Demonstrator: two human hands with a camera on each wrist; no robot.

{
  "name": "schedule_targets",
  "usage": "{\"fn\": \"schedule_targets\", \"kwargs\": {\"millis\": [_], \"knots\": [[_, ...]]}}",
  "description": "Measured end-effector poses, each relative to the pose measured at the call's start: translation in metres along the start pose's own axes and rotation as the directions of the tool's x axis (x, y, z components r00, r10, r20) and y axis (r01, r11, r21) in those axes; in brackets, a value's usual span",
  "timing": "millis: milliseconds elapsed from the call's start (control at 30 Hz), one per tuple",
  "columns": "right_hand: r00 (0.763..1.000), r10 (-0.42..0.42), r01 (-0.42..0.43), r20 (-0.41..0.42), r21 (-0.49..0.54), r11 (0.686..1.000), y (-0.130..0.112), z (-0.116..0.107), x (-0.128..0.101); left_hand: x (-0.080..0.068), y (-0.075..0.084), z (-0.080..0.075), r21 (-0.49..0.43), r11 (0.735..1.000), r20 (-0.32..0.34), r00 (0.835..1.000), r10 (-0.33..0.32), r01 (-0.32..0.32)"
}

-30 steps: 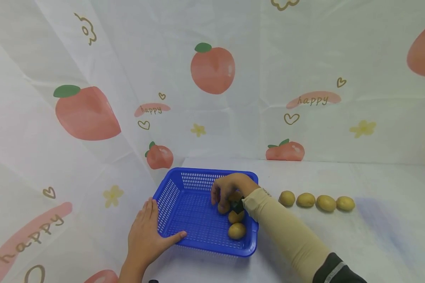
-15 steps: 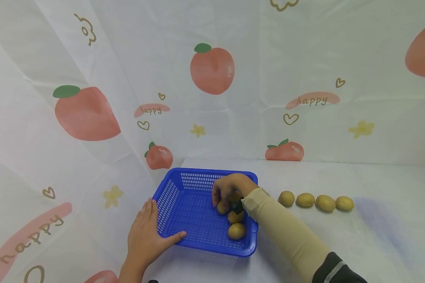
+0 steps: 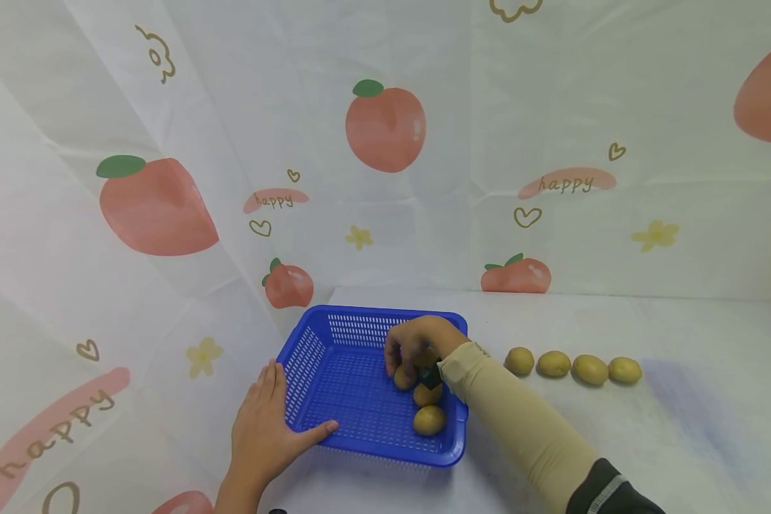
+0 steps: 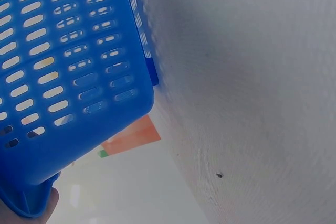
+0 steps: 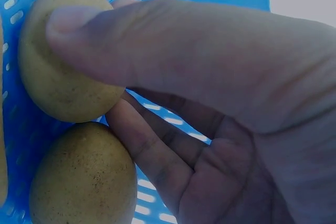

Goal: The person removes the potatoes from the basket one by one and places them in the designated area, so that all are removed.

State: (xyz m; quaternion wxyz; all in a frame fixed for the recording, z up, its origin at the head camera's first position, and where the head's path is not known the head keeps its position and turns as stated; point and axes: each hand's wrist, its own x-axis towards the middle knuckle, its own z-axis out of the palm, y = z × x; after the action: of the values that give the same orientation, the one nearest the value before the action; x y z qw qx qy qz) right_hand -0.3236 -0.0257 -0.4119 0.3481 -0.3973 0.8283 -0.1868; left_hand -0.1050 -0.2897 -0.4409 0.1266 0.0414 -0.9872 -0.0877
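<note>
A blue perforated plastic basket [image 3: 353,400] stands on the white surface. My left hand [image 3: 266,417] rests against its left side, fingers straight along the outside and thumb stretched over the near rim. Inside the basket, my right hand [image 3: 420,339] reaches down near the right wall. In the right wrist view its thumb and fingers pinch a potato [image 5: 68,61], which sits against another potato [image 5: 84,177]. Closer to the near right corner lies a potato [image 3: 429,420], with one more potato [image 3: 427,395] just behind it. The right hand partly covers the potatoes beneath it.
Outside the basket to the right, several potatoes [image 3: 591,369] lie in a row on the white cloth [image 3: 552,435]. A white printed curtain [image 3: 450,214] hangs behind and to the left. A small dark object [image 3: 278,511] shows at the bottom edge.
The potato under my right hand has shifted very slightly since a second ago. Both hands and the basket otherwise hold nearly the same position.
</note>
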Motion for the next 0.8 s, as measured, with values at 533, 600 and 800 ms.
{"fn": "schedule_targets", "kwargs": {"millis": [533,600,800], "knots": [[1.000,-0.007,0.007,0.001,0.018,1.000,-0.0005,0.0002,-0.0026,0.0004,0.0000,0.0006,-0.004,1.000,0.023,1.000,-0.014,0.014],[1.000,-0.010,0.010,0.001,0.015,1.000,-0.0003,0.0001,-0.0025,0.0004,-0.0003,0.0009,-0.003,1.000,0.020,1.000,-0.011,0.011],[0.999,-0.044,0.044,0.004,0.029,0.999,0.0009,-0.0006,-0.0007,0.0007,-0.0002,0.0008,-0.001,1.000,0.009,1.000,-0.002,0.002]]}}
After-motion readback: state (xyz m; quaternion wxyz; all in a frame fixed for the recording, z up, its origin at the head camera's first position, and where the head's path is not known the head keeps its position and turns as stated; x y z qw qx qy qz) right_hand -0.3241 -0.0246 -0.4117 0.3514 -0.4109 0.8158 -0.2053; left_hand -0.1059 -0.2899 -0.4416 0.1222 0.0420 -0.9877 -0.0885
